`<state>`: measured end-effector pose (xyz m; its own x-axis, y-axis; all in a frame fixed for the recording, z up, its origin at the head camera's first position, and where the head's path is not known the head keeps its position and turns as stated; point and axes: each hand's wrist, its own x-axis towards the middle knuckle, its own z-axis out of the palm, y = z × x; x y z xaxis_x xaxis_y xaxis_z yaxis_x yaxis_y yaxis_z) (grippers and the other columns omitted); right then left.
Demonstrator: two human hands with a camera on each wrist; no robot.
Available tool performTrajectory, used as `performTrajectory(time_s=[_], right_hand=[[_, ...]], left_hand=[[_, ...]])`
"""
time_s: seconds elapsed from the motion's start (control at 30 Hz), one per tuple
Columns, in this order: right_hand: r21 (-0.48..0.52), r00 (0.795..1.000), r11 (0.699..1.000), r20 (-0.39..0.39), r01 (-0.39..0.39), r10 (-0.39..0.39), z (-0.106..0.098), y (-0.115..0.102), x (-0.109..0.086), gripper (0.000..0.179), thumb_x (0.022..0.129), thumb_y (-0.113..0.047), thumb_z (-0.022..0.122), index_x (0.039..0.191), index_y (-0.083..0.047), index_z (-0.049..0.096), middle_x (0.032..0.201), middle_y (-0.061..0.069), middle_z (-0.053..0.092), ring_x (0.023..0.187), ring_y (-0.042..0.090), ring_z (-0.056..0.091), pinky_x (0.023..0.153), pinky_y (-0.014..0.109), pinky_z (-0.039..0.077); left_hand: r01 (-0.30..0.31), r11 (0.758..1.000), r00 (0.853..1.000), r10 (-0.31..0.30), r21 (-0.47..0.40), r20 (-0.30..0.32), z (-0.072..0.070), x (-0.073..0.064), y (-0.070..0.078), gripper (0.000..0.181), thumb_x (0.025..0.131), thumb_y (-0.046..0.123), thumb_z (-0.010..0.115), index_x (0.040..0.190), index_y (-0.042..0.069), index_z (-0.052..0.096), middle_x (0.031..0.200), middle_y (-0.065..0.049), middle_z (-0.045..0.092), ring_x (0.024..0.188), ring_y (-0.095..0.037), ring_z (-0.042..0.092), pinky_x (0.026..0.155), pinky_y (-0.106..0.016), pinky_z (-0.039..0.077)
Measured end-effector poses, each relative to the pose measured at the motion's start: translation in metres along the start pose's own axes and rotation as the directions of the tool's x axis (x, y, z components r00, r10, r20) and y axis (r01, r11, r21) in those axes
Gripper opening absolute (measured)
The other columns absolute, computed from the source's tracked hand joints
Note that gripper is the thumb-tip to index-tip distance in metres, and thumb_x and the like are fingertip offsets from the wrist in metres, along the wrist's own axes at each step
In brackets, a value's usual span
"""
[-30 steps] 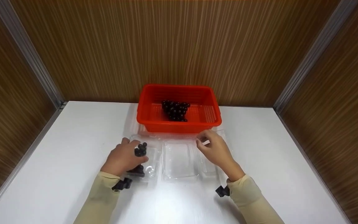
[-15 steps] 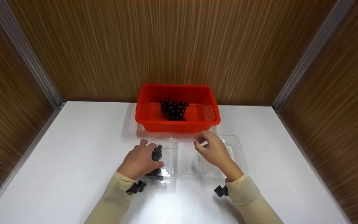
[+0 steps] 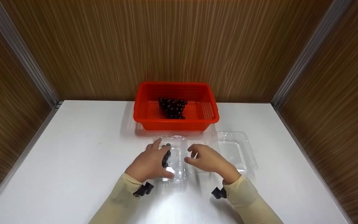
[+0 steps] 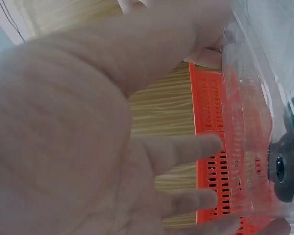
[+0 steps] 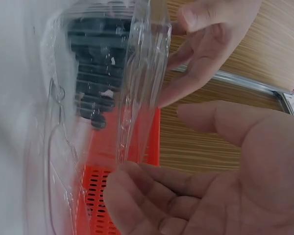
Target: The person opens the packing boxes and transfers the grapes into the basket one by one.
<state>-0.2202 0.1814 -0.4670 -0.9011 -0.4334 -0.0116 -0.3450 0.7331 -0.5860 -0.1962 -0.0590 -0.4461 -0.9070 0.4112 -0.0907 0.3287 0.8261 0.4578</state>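
In the head view a clear plastic box (image 3: 179, 158) lies on the white table, with dark grapes (image 3: 167, 158) in its left part. My left hand (image 3: 149, 161) reaches over its left side, thumb and fingers spread and nearly straight; the left wrist view shows the fingertips (image 4: 213, 143) right at the clear wall. Facing it from the right is my right hand (image 3: 208, 158), its fingers loosely bent and nothing between them. Through ridged clear plastic, the right wrist view shows the grapes (image 5: 98, 68). The left palm covers part of the box in the head view.
Behind the hands stands a red basket (image 3: 179, 126) holding a bunch of dark grapes (image 3: 172, 108). A second clear plastic tray (image 3: 233, 152) lies right of the right hand. Wood-patterned panels (image 3: 179, 40) rise at the back and both sides.
My left hand has moved right together with the grape box. The clear tray on the right has shifted right too. My right hand has come slightly nearer and lower, its thumb and fingers wider apart.
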Motion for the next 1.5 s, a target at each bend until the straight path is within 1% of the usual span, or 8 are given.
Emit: performTrajectory(time_s=[0.1,0.27,0.57,0.7,0.87,1.07,1.2,1.5], right_hand=[[-0.004,0.999,1.0,0.038,-0.029,0.029,0.003,0.0,-0.001,0.046,0.093,-0.033,0.071,0.122,0.002,0.064,0.091,0.005,0.069,0.083,0.021,0.065,0.079,0.044,0.055],[-0.002,0.993,0.995,0.065,-0.097,0.097,0.006,-0.003,-0.003,0.054,0.092,-0.038,0.072,0.125,0.002,0.057,0.082,0.002,0.064,0.072,0.017,0.06,0.07,0.04,0.053],[0.066,0.979,0.983,0.128,-0.171,0.162,0.011,-0.005,-0.001,0.044,0.095,-0.042,0.069,0.107,-0.001,0.06,0.074,0.004,0.061,0.048,0.016,0.058,0.059,0.035,0.052],[0.128,0.976,0.978,0.167,-0.164,0.141,0.013,-0.001,0.001,0.037,0.095,-0.042,0.07,0.096,-0.006,0.063,0.073,0.002,0.061,0.053,0.014,0.056,0.054,0.031,0.049],[0.206,0.97,0.965,0.213,-0.159,0.114,0.013,0.004,0.003,0.031,0.091,-0.039,0.075,0.091,-0.009,0.066,0.072,-0.001,0.062,0.061,0.012,0.057,0.058,0.028,0.046],[0.306,0.95,0.936,0.301,-0.175,0.079,0.01,0.006,0.002,0.036,0.087,-0.027,0.081,0.109,-0.004,0.063,0.065,-0.002,0.057,0.057,0.012,0.052,0.06,0.028,0.041],[0.325,0.936,0.931,0.35,-0.164,0.043,0.01,0.004,0.0,0.041,0.088,-0.017,0.079,0.119,-0.003,0.057,0.064,-0.002,0.055,0.056,0.012,0.05,0.059,0.028,0.039],[0.339,0.919,0.936,0.391,-0.096,-0.048,0.013,0.002,-0.002,0.04,0.092,-0.003,0.068,0.126,-0.005,0.048,0.063,-0.004,0.048,0.054,0.01,0.043,0.054,0.025,0.034]], left_hand=[[-0.053,0.998,0.998,0.053,0.025,0.021,0.004,-0.001,0.001,0.094,0.072,0.039,0.093,0.153,0.011,0.051,0.166,-0.022,0.029,0.148,-0.044,0.034,0.107,-0.058,0.048],[-0.11,0.99,0.994,0.111,0.087,-0.006,0.01,-0.001,0.002,0.084,0.074,0.032,0.092,0.147,0.009,0.057,0.158,-0.024,0.042,0.144,-0.043,0.04,0.106,-0.06,0.048],[-0.086,0.99,0.995,0.09,0.115,-0.034,0.011,0.001,0.004,0.078,0.077,0.032,0.09,0.143,0.008,0.059,0.15,-0.024,0.05,0.136,-0.04,0.047,0.103,-0.057,0.051],[-0.089,0.986,0.995,0.095,0.142,-0.04,0.009,0.001,0.005,0.076,0.075,0.032,0.091,0.141,0.008,0.061,0.146,-0.023,0.053,0.132,-0.039,0.051,0.101,-0.055,0.053],[-0.12,0.978,0.989,0.133,0.168,-0.068,0.009,0.0,0.003,0.073,0.074,0.03,0.091,0.137,0.007,0.063,0.139,-0.022,0.058,0.127,-0.038,0.055,0.096,-0.053,0.056],[-0.14,0.976,0.984,0.156,0.168,-0.086,0.006,0.002,0.0,0.072,0.073,0.029,0.092,0.135,0.006,0.064,0.136,-0.021,0.059,0.123,-0.036,0.057,0.094,-0.052,0.057],[-0.141,0.977,0.983,0.157,0.162,-0.093,0.006,0.004,-0.002,0.074,0.072,0.028,0.093,0.136,0.006,0.063,0.135,-0.02,0.06,0.122,-0.035,0.057,0.095,-0.052,0.057],[-0.127,0.978,0.986,0.143,0.166,-0.089,0.005,0.006,-0.005,0.074,0.074,0.029,0.092,0.137,0.006,0.062,0.136,-0.022,0.059,0.118,-0.035,0.058,0.095,-0.052,0.056]])
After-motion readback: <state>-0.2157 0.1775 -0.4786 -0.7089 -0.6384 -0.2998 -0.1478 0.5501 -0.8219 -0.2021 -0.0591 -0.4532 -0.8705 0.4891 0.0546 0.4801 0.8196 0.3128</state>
